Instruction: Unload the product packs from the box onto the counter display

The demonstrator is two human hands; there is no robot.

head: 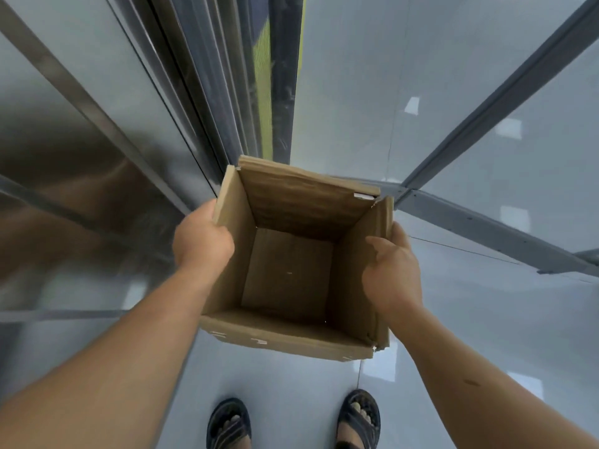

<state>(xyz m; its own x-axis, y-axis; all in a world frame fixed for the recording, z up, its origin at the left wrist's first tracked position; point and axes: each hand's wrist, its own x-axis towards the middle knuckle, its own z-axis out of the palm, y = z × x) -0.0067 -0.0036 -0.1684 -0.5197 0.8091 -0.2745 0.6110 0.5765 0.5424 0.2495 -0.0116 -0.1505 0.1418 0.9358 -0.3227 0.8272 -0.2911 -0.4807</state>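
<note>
A brown cardboard box point(288, 270) with its top open is held in the air above the floor, seen from straight above. Its inside is bare cardboard with no packs in it. My left hand point(201, 241) grips the box's left wall at the rim. My right hand point(393, 270) grips the right wall, thumb inside and fingers outside. No product packs are in view.
A glass and metal display counter point(97, 150) runs along the left, with dark sliding-door tracks point(227, 92) behind the box. Glossy grey floor tiles point(453, 319) lie below and to the right, crossed by grey metal frame bars point(486, 102). My sandalled feet point(228, 424) stand at the bottom.
</note>
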